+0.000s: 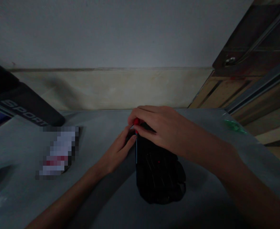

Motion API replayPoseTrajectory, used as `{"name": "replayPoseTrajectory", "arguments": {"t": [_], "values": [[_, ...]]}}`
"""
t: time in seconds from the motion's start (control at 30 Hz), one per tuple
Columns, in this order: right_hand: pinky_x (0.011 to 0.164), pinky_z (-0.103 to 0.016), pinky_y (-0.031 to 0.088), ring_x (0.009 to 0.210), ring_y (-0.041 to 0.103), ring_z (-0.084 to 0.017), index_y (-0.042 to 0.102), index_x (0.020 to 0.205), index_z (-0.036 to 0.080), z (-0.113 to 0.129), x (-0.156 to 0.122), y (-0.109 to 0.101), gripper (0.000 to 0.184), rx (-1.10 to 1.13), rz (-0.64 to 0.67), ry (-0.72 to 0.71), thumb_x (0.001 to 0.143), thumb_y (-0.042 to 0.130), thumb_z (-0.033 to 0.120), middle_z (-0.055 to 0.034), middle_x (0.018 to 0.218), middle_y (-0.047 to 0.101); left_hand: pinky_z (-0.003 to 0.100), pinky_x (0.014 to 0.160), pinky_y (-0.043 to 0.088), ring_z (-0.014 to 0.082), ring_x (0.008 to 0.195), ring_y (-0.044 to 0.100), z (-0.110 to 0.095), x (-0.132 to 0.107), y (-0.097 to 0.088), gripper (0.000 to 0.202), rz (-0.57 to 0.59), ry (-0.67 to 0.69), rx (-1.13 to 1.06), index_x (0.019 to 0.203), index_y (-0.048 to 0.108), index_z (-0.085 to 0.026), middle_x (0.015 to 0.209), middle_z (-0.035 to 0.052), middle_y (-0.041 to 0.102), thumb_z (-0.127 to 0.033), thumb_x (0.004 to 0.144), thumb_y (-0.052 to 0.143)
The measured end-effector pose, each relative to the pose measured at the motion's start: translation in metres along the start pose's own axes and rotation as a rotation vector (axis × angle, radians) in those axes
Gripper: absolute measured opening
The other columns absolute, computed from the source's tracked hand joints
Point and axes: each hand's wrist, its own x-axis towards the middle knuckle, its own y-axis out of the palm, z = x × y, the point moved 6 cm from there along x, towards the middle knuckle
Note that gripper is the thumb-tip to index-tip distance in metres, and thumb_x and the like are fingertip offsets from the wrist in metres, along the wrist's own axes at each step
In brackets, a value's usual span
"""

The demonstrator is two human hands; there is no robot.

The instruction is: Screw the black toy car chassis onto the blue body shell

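At the black fabric bag's (pixel 161 183) twelve o'clock, our right hand (pixel 160 122) pinched a red rounded knob (pixel 136 121), left hand (pixel 117 151) perhaps bracing, grip unclear.

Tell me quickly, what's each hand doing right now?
Left hand: fingers at the black case's far left edge; whether it grips cannot be told.
Right hand: closed, pinching a small red piece.

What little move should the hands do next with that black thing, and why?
Perhaps the left hand should gently steady the side of the black thing, because the right hand seems to pinch a red bit at its far end, and the left fingers are right beside that spot.
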Motion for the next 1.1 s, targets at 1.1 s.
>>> {"name": "replayPoseTrajectory", "arguments": {"t": [1.1], "values": [[0.086,-0.035,0.047,0.09,0.066,-0.019,0.065,0.103,0.02,0.007,0.001,0.012,0.017,0.022,0.06,0.001,0.114,0.056,0.009,-0.005,0.109,0.071,0.057,0.14,0.041,0.0401,0.16,0.06,-0.004,-0.001,0.0,0.065,-0.005,0.04,-0.033,0.161,0.062,-0.022,0.167,0.0122,0.07,-0.065,0.112,0.051]]}}
